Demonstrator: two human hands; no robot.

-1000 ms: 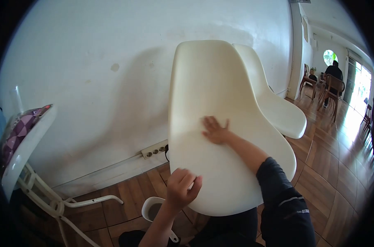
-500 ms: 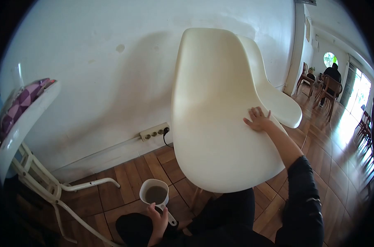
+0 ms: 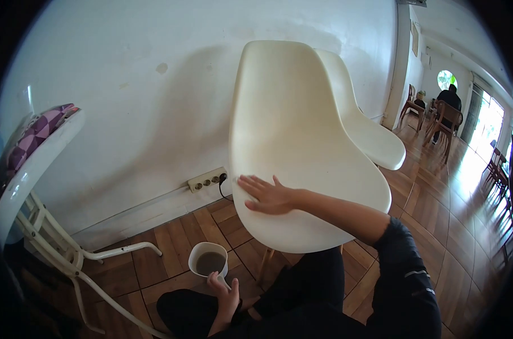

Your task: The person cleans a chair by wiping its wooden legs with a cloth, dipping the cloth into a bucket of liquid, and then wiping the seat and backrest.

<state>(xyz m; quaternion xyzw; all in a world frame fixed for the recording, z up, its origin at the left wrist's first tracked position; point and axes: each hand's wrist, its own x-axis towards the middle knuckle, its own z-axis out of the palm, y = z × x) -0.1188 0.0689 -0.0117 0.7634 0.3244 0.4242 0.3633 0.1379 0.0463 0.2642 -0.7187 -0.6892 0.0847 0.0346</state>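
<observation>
We are laying our right hand [image 3: 269, 199] palm down on the seat of the front cream chair [image 3: 290, 141], close to the seat's left edge. Its fingers are stretching out open, slightly spread and a little blurred, and we are not seeing anything in their hold. The chair is standing directly before us, near the white wall [image 3: 126, 113], and is partly covering a second cream chair [image 3: 375, 138].

Our left hand [image 3: 225, 294] is hovering low, its fingers partly curling at the handle of a white dipper [image 3: 192, 261]; we cannot tell whether they are closing around it. The dipper is holding murky liquid [image 3: 211, 263] above or on the brown floor [image 3: 180, 237]; which one, we cannot tell.

Along the wall, a power strip [image 3: 202, 182] is carrying a black plug [image 3: 223, 177]. Farther off at right, a person [image 3: 449, 99] in dark clothes is sitting on a brown chair [image 3: 449, 115].
</observation>
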